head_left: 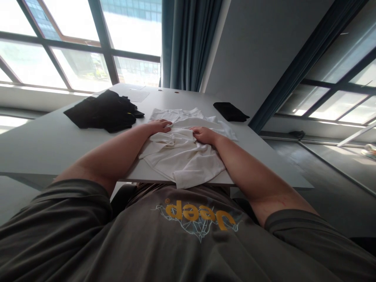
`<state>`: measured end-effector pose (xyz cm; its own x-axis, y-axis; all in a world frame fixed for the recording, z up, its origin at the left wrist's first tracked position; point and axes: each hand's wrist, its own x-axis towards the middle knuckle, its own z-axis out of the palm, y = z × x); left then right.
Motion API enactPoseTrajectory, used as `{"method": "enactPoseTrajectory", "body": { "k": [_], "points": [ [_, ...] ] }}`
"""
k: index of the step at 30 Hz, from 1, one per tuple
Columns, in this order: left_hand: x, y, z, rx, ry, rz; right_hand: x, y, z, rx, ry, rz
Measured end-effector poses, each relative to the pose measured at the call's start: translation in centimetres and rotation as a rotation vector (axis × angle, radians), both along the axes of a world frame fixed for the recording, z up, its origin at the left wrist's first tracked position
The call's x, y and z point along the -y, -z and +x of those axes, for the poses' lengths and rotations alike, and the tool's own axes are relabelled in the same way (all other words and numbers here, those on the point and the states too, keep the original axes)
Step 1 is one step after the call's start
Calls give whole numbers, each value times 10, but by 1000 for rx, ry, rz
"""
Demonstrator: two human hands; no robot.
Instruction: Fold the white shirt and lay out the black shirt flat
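White shirt: lies rumpled on the table, directly in front of the body; spreads flatter on the far side, bunches into folds on the near side, with one corner reaching just past the front edge.
Left hand: rests palm down on the left part of the white cloth, with fingers stretched inward; touching for certain, pinching or only pressing (cannot tell).
Right hand: rests on the same cloth, opposite the left, with fingers bent; grasping a fold or merely lying on top, cannot tell either.
Black clothes: heaped loosely beyond the left forearm, apart from the white shirt (small yellow mark on the right side).
Folded black cloth: lies flat near the table's right edge, apart from the white shirt.
Paper: lies beyond the black heap.
Curtain: blue, hangs behind the table, beside a bright window.
Grey T-shirt: worn, with yellow "Jeep" lettering, upside down from here.
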<state>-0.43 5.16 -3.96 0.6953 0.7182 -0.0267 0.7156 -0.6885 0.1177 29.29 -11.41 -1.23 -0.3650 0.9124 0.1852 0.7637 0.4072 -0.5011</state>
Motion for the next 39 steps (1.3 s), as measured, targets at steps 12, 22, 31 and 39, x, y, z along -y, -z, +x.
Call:
{"method": "enactPoseTrajectory", "body": {
  "k": [12, 22, 31, 39],
  "points": [
    [2, -1, 1, 11, -6, -13, 0, -1, 0, 19, -2, 8],
    [7, -5, 0, -2, 3, -4, 0, -2, -1, 16, -2, 10],
    [3, -3, 0, 7, 5, -21, -2, 0, 1, 14, -4, 11],
    [-2, -1, 0, 15, 16, -15, -2, 1, 2, 16, 26, 20]
  ]
}}
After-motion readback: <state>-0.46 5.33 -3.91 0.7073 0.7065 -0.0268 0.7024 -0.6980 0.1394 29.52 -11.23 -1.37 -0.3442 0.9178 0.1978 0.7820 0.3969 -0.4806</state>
